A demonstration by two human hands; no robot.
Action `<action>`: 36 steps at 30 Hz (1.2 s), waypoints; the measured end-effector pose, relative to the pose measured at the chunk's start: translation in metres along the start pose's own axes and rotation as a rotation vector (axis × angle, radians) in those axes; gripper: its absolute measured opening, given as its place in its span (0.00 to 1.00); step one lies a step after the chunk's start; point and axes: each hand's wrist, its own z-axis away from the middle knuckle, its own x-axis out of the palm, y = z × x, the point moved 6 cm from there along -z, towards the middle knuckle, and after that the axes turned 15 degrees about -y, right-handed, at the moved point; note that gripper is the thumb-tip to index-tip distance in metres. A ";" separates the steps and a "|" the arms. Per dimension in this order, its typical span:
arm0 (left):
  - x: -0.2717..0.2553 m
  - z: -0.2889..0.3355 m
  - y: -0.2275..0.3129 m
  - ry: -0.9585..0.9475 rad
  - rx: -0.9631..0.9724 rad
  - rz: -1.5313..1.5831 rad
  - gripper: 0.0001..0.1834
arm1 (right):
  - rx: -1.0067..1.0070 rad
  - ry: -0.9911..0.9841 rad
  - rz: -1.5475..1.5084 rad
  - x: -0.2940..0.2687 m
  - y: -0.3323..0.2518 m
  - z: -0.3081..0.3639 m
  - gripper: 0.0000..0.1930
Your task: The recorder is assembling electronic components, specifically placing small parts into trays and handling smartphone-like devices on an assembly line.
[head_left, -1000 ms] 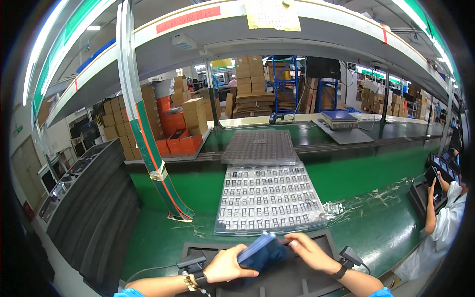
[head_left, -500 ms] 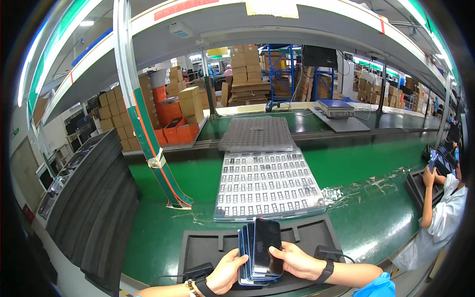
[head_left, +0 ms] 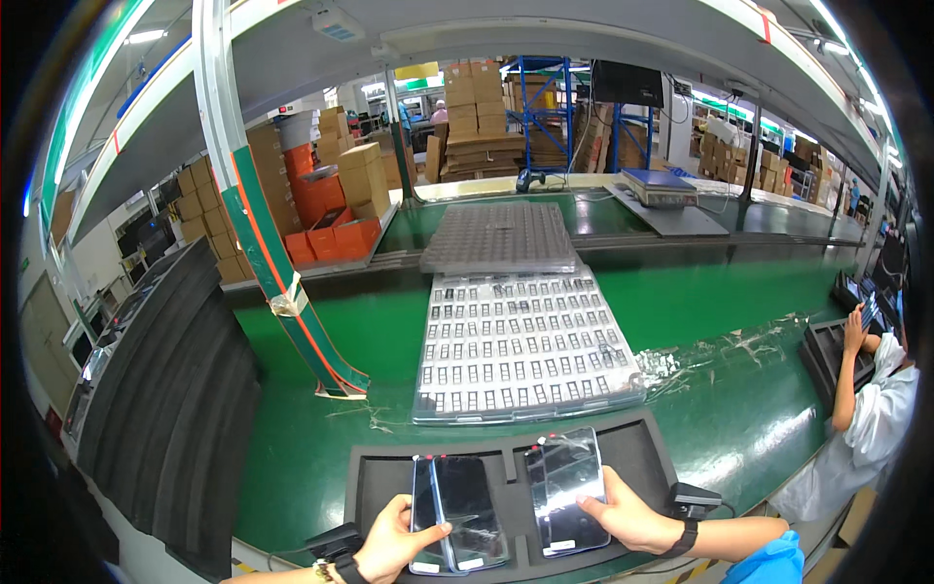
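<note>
My left hand point(head_left: 391, 541) is closed on a small fanned group of smartphones point(head_left: 471, 501), flat dark slabs with glossy fronts, its thumb on top. To the right, my right hand point(head_left: 630, 518) grips another overlapping group of phones point(head_left: 572, 479) by the right edge, thumb pressed on the shiny face. Both groups are over a black foam tray point(head_left: 630, 440) with recesses, one at each side of its middle divider. Whether they rest on the foam I cannot tell. Each wrist wears a black strap, with a small dark device beside it.
Beyond the foam is a clear plastic tray of small parts point(head_left: 525, 341), with a greyish moulded tray point(head_left: 498, 237) at its far end. Stacked black foam trays point(head_left: 170, 380) rise at left, near a green post point(head_left: 263, 234). A co-worker point(head_left: 866, 409) handles a device at far right.
The single fanned stack of phones has been split into two groups. My left hand has moved left with one, my right hand right with the other. The view has shifted slightly.
</note>
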 end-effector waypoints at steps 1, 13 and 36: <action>0.009 -0.003 0.003 -0.005 -0.001 -0.008 0.17 | -0.072 -0.013 0.011 0.004 0.002 -0.006 0.21; -0.045 0.033 0.040 0.240 0.039 -0.148 0.18 | -0.211 0.160 -0.228 -0.073 -0.016 0.038 0.23; -0.038 0.076 0.027 0.370 0.189 -0.373 0.24 | -0.276 -0.065 1.253 0.013 -0.036 0.035 0.13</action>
